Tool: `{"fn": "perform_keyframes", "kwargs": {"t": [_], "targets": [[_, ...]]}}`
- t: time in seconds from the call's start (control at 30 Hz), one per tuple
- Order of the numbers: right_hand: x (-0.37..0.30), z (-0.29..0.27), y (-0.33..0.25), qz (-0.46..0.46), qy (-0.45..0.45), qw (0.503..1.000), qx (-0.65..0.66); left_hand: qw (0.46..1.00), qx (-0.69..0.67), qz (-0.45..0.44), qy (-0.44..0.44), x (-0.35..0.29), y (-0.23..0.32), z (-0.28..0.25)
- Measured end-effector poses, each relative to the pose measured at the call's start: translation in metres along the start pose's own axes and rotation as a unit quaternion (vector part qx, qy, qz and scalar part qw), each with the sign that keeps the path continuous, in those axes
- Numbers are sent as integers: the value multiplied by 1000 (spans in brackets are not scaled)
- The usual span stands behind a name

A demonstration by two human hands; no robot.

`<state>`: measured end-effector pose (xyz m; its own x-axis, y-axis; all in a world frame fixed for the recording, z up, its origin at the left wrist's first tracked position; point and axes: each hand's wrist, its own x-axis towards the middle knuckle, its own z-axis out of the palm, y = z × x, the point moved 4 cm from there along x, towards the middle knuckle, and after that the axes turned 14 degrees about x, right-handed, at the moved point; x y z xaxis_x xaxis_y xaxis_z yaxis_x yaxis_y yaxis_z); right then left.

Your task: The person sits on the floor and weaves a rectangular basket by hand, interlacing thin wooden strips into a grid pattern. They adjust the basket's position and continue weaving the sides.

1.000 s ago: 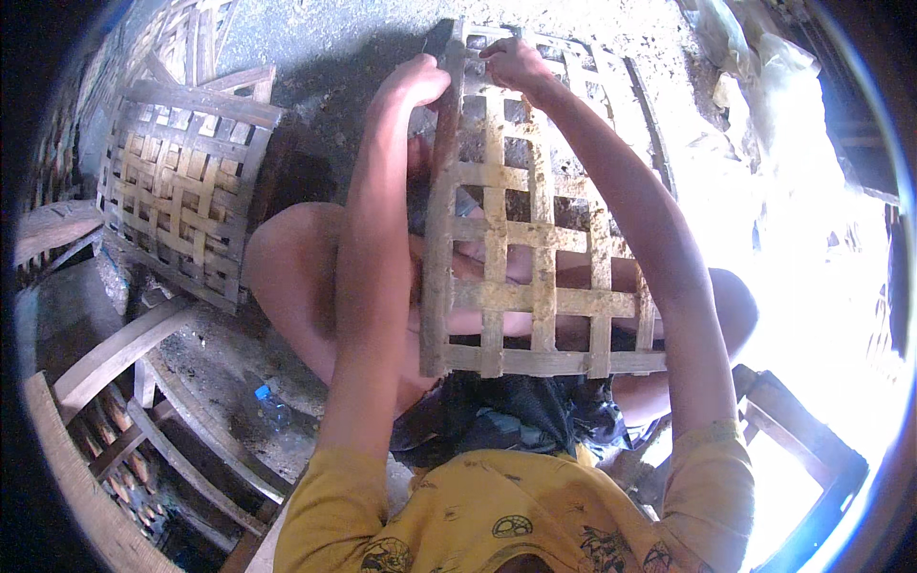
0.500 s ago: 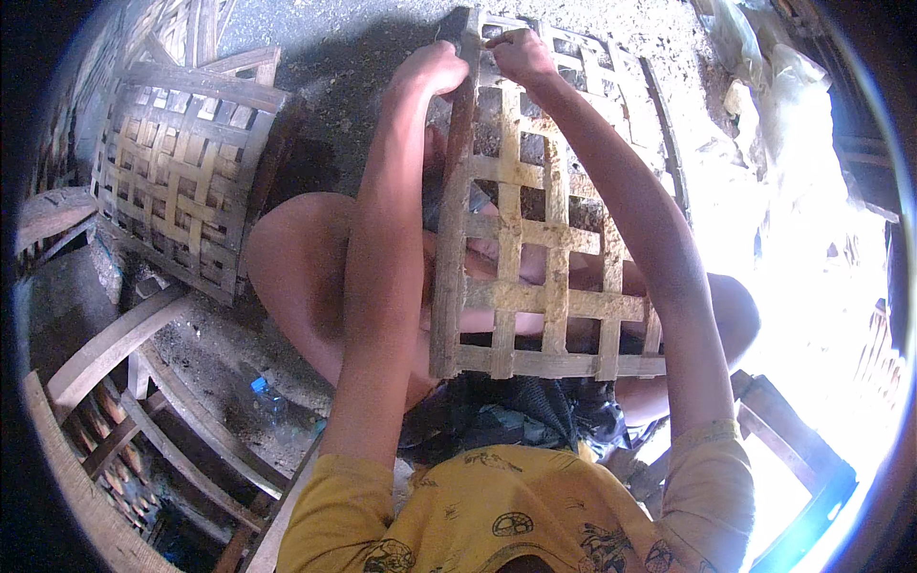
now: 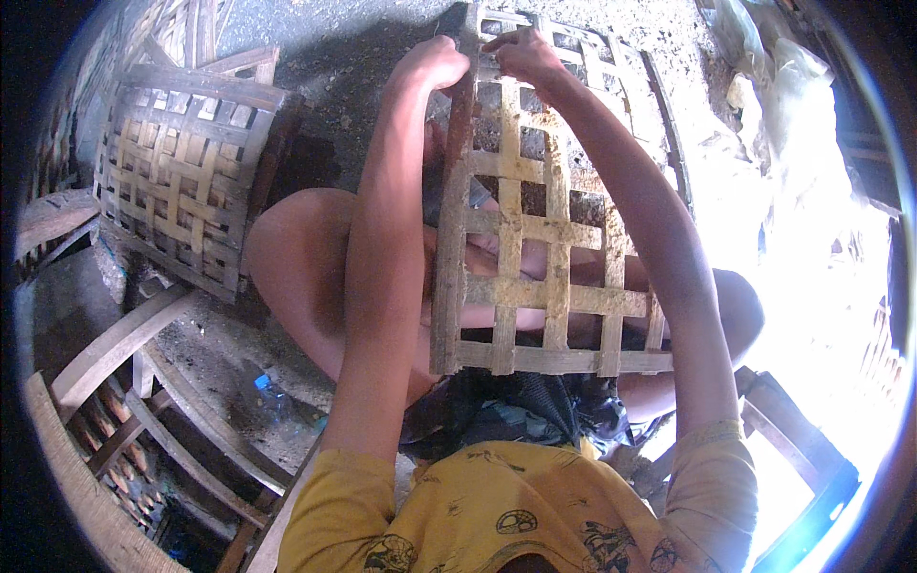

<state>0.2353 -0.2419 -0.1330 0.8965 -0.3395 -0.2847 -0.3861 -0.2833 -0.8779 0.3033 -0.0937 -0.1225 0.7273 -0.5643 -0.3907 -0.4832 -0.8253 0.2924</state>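
A panel of woven flat pale strips point(image 3: 557, 229) lies over my bent legs, with a wooden bar point(image 3: 449, 229) along its left edge. At the far end of that bar, my left hand point(image 3: 435, 65) is closed against its outer side, fingers curled and partly hidden. Across the bar from it, my right hand point(image 3: 525, 55) reaches over the weave. Its index finger points at the bar while the others are curled. Whatever either hand pinches is too small or hidden to make out.
Another woven panel with a wooden frame point(image 3: 177, 172) leans at the left. Curved wooden pieces point(image 3: 191, 411) stand at lower left, near a bottle with a blue cap point(image 3: 263, 382). Pale plastic sheeting point(image 3: 802, 124) hangs at the right in glaring light. A blue-edged frame point(image 3: 812, 477) sits lower right.
My right hand's index finger has straightened toward the bar, and the hand has shifted slightly. My left hand stays at the bar's outer side. The panel has barely moved.
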Motion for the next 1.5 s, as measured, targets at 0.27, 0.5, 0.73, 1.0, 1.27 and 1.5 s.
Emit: {"fn": "perform_keyframes", "kwargs": {"t": [0.27, 0.5, 0.73, 1.0, 1.27, 1.5], "targets": [[-6, 3, 2, -112, -42, 987, -103, 999, -5, -2, -33, 3, -5, 0], [-23, 2, 4, -33, -41, 998, -17, 1000, 7, 1, 19, 5, -7, 2], [-58, -8, -19, -100, -78, 988, -93, 999, -17, 30, 27, 5, -13, 2], [-35, -17, 0, -57, -4, 997, -48, 1000, -8, 13, -5, 4, -2, 2], [-41, 6, -9, -11, -2, 998, -59, 999, -16, 31, 34, 1, -5, 0], [-37, 4, 14, -6, 15, 996, -88, 996, 25, 75, -30, 5, 9, 1]]}}
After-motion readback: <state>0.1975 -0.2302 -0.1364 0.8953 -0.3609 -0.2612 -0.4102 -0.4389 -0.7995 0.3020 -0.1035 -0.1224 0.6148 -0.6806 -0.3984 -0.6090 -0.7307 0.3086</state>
